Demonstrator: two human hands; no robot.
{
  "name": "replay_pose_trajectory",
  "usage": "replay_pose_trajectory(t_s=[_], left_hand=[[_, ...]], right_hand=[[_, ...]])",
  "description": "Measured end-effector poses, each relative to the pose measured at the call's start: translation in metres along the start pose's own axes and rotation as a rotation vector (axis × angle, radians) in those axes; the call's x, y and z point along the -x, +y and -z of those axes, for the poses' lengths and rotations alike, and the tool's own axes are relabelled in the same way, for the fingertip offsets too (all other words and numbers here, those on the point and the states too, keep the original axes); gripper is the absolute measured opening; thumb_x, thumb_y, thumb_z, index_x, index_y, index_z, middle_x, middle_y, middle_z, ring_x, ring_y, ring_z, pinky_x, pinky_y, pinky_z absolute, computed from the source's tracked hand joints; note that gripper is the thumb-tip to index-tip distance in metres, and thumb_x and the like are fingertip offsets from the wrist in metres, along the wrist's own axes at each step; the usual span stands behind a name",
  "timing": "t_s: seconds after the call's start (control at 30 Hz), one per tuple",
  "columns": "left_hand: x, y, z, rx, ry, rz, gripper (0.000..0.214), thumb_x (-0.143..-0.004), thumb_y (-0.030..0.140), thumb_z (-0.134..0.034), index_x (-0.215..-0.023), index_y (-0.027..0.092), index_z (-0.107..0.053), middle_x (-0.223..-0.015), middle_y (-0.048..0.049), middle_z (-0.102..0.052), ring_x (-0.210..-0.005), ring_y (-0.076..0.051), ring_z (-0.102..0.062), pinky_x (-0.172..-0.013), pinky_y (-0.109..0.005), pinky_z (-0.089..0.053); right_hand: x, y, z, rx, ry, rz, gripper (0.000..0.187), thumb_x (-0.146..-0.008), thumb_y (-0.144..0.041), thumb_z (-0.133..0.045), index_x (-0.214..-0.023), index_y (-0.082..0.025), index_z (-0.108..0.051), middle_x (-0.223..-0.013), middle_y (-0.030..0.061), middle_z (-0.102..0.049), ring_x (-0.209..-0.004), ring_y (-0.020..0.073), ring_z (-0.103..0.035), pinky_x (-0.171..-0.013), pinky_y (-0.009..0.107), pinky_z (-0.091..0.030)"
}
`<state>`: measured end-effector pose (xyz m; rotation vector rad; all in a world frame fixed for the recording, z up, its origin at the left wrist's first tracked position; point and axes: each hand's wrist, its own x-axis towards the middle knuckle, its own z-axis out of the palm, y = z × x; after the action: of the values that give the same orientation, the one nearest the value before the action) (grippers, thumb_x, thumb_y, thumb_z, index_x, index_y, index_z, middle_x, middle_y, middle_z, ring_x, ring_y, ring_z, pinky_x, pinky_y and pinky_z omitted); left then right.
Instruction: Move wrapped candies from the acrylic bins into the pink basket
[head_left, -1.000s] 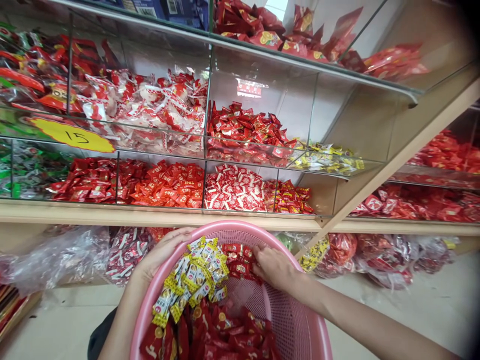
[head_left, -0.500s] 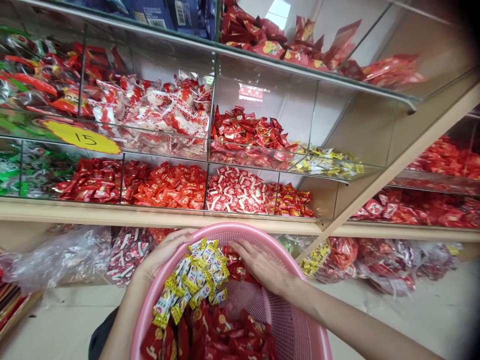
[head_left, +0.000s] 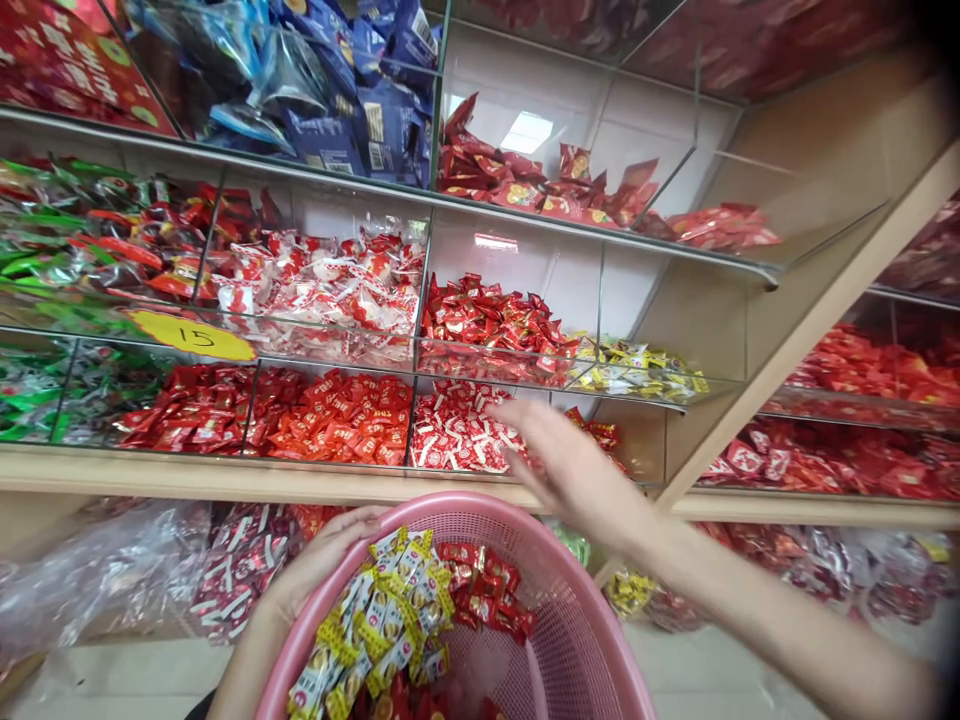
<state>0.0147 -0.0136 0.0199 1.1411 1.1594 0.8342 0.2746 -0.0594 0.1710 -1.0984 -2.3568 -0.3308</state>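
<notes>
My left hand [head_left: 319,565] grips the far left rim of a pink plastic basket [head_left: 577,640] held in front of me. Yellow-wrapped sweets [head_left: 386,625] and red-wrapped sweets [head_left: 484,590] lie inside it. My right hand [head_left: 559,465] is raised above the basket, fingers stretched out and blurred, holding nothing. It hovers before the lower shelf bin of red-and-white sweets [head_left: 454,430], next to a bin of red sweets [head_left: 600,435].
Glass-fronted shelf bins [head_left: 420,300] hold several kinds of wrapped sweets. A yellow price tag marked 15 [head_left: 191,335] is stuck at the left. Clear bags of sweets [head_left: 112,570] lie under the wooden shelf edge [head_left: 225,480]. A slanted wooden post [head_left: 795,320] stands at the right.
My right hand has left the basket and risen toward the lower shelf bins. The view has tilted upward, showing blue packets on the top shelf. My left hand stays on the rim.
</notes>
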Motion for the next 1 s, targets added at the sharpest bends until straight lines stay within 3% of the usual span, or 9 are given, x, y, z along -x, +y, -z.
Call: replay_pose_trajectory(t_s=[0.07, 0.17, 0.27, 0.37, 0.47, 0.6, 0.87, 1.0], left_hand=[[0.001, 0.001, 0.000, -0.018, 0.043, 0.012, 0.032, -0.064, 0.032, -0.060, -0.092, 0.016, -0.063, -0.104, -0.0050, -0.062, -0.104, -0.022, -0.050, -0.087, -0.025, -0.039], [0.001, -0.002, 0.001, -0.002, 0.052, 0.005, 0.034, -0.063, 0.034, -0.060, -0.092, 0.017, -0.063, -0.104, -0.0052, -0.062, -0.103, -0.022, -0.051, -0.089, -0.025, -0.038], [-0.002, -0.007, 0.004, 0.012, 0.022, -0.015, 0.032, -0.065, 0.034, -0.059, -0.093, 0.018, -0.063, -0.104, -0.0036, -0.062, -0.103, -0.020, -0.052, -0.088, -0.023, -0.037], [-0.004, -0.009, 0.006, 0.036, -0.016, -0.019, 0.029, -0.066, 0.031, -0.058, -0.092, 0.019, -0.063, -0.102, -0.0027, -0.062, -0.100, -0.019, -0.052, -0.084, -0.021, -0.039], [-0.006, -0.008, 0.006, 0.064, -0.040, -0.005, 0.031, -0.067, 0.031, -0.057, -0.095, 0.018, -0.061, -0.101, -0.0042, -0.062, -0.094, -0.021, -0.055, -0.075, -0.023, -0.042], [-0.008, -0.008, 0.007, 0.059, -0.080, -0.028, 0.031, -0.067, 0.033, -0.055, -0.093, 0.017, -0.062, -0.100, -0.0041, -0.062, -0.090, -0.021, -0.055, -0.071, -0.023, -0.043], [-0.008, -0.010, 0.006, 0.064, -0.033, -0.018, 0.029, -0.066, 0.033, -0.057, -0.091, 0.021, -0.064, -0.101, -0.0034, -0.062, -0.101, -0.023, -0.051, -0.085, -0.026, -0.039], [-0.004, -0.006, 0.004, 0.059, -0.009, -0.027, 0.024, -0.066, 0.032, -0.057, -0.086, 0.024, -0.065, -0.099, -0.0022, -0.063, -0.103, -0.024, -0.050, -0.091, -0.028, -0.037]], right_hand=[[-0.036, 0.016, 0.028, 0.014, 0.099, -0.021, 0.034, -0.082, -0.016, -0.038, -0.116, -0.016, -0.044, -0.105, 0.0091, -0.056, -0.097, 0.0183, -0.050, -0.086, 0.035, -0.040], [-0.088, 0.039, 0.049, 0.038, 0.057, -0.102, 0.023, -0.078, -0.015, -0.043, -0.098, -0.016, -0.055, -0.089, 0.0056, -0.060, -0.080, 0.0161, -0.054, -0.075, 0.032, -0.042], [-0.129, 0.053, 0.049, -0.024, -0.105, -0.177, 0.017, -0.072, -0.013, -0.051, -0.086, -0.014, -0.060, -0.079, 0.0036, -0.062, -0.070, 0.0138, -0.053, -0.068, 0.030, -0.042], [-0.151, 0.059, 0.041, -0.180, -0.326, -0.208, 0.025, -0.064, -0.011, -0.060, -0.088, -0.016, -0.062, -0.083, 0.0022, -0.063, -0.070, 0.0134, -0.054, -0.066, 0.027, -0.043], [-0.158, 0.063, 0.035, -0.291, -0.438, -0.244, 0.033, -0.059, -0.015, -0.068, -0.091, -0.019, -0.063, -0.088, 0.0014, -0.063, -0.075, 0.0143, -0.055, -0.067, 0.026, -0.044], [-0.158, 0.068, 0.029, -0.298, -0.460, -0.287, 0.035, -0.057, -0.025, -0.071, -0.091, -0.017, -0.063, -0.086, 0.0022, -0.063, -0.077, 0.0145, -0.055, -0.069, 0.026, -0.043], [-0.159, 0.076, 0.013, -0.272, -0.399, -0.256, 0.026, -0.062, -0.028, -0.067, -0.082, -0.013, -0.061, -0.073, 0.0024, -0.062, -0.065, 0.0121, -0.053, -0.059, 0.024, -0.041], [-0.155, 0.081, 0.010, -0.296, -0.306, -0.202, 0.024, -0.070, -0.036, -0.058, -0.077, -0.013, -0.062, -0.071, 0.0025, -0.062, -0.063, 0.0116, -0.052, -0.057, 0.024, -0.038]])
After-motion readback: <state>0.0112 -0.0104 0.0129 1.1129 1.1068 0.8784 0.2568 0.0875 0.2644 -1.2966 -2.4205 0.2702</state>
